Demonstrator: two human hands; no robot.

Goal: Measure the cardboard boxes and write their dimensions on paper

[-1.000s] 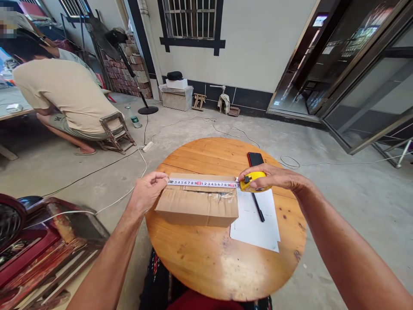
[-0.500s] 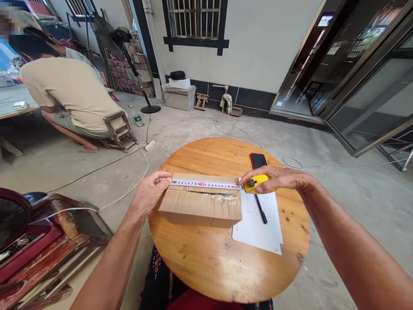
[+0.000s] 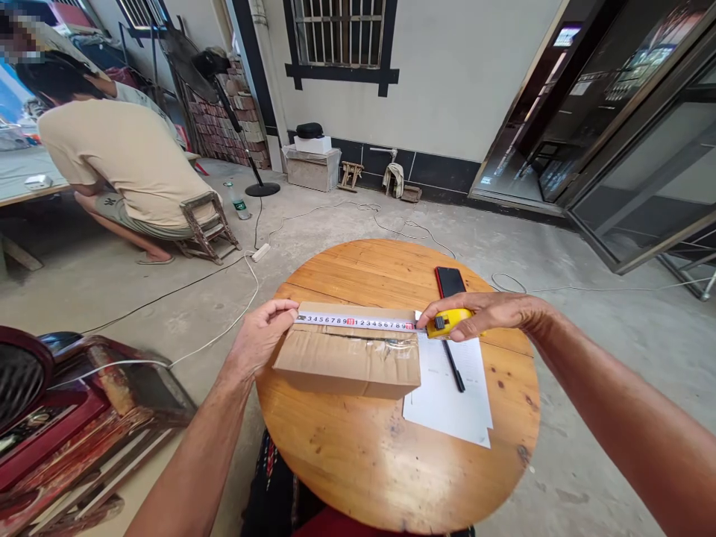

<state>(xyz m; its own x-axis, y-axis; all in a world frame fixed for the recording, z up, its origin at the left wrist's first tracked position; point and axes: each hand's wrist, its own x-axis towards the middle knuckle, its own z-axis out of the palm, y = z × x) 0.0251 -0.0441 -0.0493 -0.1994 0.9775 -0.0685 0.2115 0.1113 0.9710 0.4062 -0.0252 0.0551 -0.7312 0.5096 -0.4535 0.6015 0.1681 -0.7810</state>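
Note:
A brown cardboard box (image 3: 347,362) rests on the round wooden table (image 3: 358,455). Along its top, from the left edge to the right, stretches the white blade of a yellow tape measure (image 3: 447,322). My left hand (image 3: 262,332) is closed at the box's left corner, pinching the blade's end between thumb and fingers. The tape's yellow case sits just past the box's right edge, with my right hand (image 3: 481,313) wrapped round it from above. Beneath the case lie white paper sheets (image 3: 441,418) with a black pen (image 3: 454,367) across them.
A phone (image 3: 450,281) in a red case lies behind the right hand. To the left, a person in a beige shirt (image 3: 123,160) sits on a low chair (image 3: 206,227). A fan (image 3: 235,123), a bottle (image 3: 240,205) and cables are on the floor. A glass door (image 3: 643,186) stands at the right.
Both hands keep their grips on the tape measure and the blade still spans the box. The tape case has shifted very slightly to the right; the view has moved a little.

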